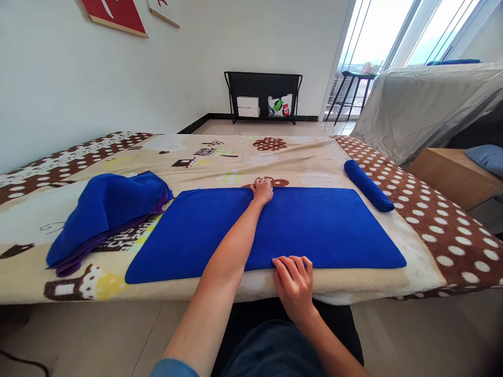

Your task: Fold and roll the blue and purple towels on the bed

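Observation:
A blue towel [314, 225] lies flat and smooth across the bed, its long sides running left to right. My left arm reaches over it, and my left hand [262, 189] is closed on the far edge near the middle. At the near edge, a little right of the middle, my right hand [294, 280] has its curled fingers on the towel's border; its thumb is mostly hidden. To the right lies a rolled blue towel [367, 186]. On the left is a loose heap of blue towels [113, 209] with purple cloth showing underneath.
A patterned blanket [188, 152] with brown dotted borders covers the bed. Beyond its far side stands a black rack [264, 84] against the wall. At right are a cardboard box [451, 173], plastic-covered furniture [416, 104] and a dark stool [353, 78] by the window.

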`<state>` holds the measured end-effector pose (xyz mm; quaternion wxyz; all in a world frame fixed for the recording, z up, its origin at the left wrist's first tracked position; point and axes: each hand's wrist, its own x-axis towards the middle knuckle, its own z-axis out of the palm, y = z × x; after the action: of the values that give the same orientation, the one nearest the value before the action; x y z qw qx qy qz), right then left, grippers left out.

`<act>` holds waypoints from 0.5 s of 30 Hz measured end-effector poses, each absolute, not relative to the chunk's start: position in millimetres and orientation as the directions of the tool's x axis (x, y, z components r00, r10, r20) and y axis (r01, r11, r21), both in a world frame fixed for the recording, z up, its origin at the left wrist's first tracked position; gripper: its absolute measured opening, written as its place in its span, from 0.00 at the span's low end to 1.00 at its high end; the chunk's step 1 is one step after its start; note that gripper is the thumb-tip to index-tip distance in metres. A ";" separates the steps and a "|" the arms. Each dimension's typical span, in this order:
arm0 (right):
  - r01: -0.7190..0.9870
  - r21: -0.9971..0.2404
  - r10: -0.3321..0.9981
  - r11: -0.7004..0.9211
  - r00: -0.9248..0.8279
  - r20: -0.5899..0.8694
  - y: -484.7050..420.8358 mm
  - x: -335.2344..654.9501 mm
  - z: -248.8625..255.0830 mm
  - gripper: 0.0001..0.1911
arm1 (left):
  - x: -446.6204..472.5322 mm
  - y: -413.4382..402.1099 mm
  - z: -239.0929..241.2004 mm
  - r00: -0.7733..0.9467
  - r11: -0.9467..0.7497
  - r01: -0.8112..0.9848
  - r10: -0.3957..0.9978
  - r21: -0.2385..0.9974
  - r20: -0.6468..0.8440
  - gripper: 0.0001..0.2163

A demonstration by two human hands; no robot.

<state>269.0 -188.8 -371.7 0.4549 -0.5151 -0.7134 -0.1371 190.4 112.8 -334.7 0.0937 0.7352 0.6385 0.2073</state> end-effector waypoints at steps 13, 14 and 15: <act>0.794 -0.289 0.495 0.534 -0.018 0.868 -201.0 268.6 -335.7 0.16 | 160.1 100.0 -273.3 0.160 -0.289 0.884 0.926 0.367 0.343 0.11; 0.786 -0.291 0.481 0.545 -0.010 0.877 -202.4 267.6 -331.2 0.17 | 155.0 99.4 -264.9 0.153 -0.289 0.879 0.924 0.378 0.349 0.10; 0.778 -0.294 0.468 0.555 0.000 0.884 -203.8 267.1 -326.2 0.18 | 149.8 98.8 -256.4 0.144 -0.287 0.874 0.923 0.393 0.356 0.10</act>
<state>267.1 -203.8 -326.2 0.5455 -0.4500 -0.6927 -0.1421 149.8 98.8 -256.4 0.0458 0.7548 0.5952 0.2719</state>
